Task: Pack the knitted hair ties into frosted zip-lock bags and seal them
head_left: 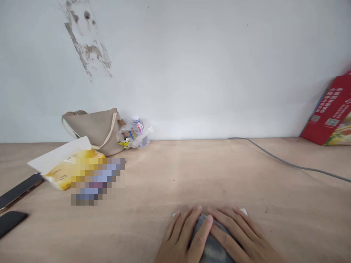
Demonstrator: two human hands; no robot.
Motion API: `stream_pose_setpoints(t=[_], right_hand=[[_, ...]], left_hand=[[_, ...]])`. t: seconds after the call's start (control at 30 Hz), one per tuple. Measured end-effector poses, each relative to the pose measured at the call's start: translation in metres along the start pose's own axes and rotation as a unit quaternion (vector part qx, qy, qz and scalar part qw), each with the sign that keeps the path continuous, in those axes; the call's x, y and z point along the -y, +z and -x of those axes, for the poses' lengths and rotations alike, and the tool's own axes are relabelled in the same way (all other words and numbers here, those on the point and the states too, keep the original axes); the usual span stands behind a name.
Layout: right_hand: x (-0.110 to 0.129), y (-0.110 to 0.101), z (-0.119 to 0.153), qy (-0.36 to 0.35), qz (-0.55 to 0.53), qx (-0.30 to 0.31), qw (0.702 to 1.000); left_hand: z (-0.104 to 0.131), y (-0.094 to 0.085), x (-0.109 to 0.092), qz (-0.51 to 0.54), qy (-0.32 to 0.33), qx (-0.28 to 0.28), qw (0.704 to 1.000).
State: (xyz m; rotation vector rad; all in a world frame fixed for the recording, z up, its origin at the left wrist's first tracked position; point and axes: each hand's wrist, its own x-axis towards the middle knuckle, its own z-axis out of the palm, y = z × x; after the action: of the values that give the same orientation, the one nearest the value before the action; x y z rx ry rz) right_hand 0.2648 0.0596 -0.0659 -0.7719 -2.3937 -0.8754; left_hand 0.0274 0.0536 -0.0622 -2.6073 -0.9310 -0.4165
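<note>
My left hand (185, 235) lies flat at the bottom of the view, fingers stretched forward. Beside it, my right hand (240, 233) rests with its fingers spread and pointing forward too. Both cover a dark grey, slightly shiny thing (212, 246) on the table; its kind cannot be made out, as the hands hide most of it. The thumbs nearly meet over its middle. A small white corner (244, 211) shows past the right fingertips, and a bit of white also peeks out by the left ones.
At the left lie two phones (20, 191), a yellow tissue pack (79, 166) and a pixelated item (98, 182). A beige bag (95, 126) and a clear plastic bag with a bottle (137, 126) stand against the wall. A grey cable (287, 164) and red box (326, 117) are at right.
</note>
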Motion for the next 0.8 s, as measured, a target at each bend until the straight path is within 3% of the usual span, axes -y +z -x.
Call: stream_pose_setpoints(t=[0.8], right_hand=[[0.0023, -0.0008, -0.0017, 0.003, 0.002, -0.007, 1.000]], left_hand=[[0.0005, 0.0003, -0.0004, 0.035, -0.012, 0.006, 0.999]])
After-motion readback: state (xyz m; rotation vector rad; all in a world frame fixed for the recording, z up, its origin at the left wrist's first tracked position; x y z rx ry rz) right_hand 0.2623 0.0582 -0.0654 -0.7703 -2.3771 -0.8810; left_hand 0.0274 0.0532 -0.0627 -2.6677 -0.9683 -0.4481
